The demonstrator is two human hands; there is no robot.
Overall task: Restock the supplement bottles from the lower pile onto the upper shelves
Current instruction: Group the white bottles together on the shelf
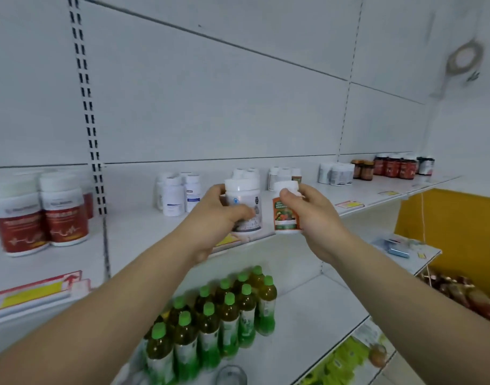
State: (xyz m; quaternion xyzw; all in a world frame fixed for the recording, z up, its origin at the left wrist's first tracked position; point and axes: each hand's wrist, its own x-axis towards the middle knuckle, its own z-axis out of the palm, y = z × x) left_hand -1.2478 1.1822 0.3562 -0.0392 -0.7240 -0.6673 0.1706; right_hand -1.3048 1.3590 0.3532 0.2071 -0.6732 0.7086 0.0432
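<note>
While both hands sit at the upper shelf [307, 215] front edge:
left hand [218, 215]: grips white bottle [245, 207], upright
right hand [310, 215]: grips orange-label bottle [285, 215], just beside it

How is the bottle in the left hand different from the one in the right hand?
The left hand holds a white bottle with a grey-and-white label; the right hand holds an orange bottle whose label shows fruit-like pictures over a green band. The white bottle looks wider, the orange bottle slimmer. Both have white caps, stand upright and are held at the shelf edge.
</note>
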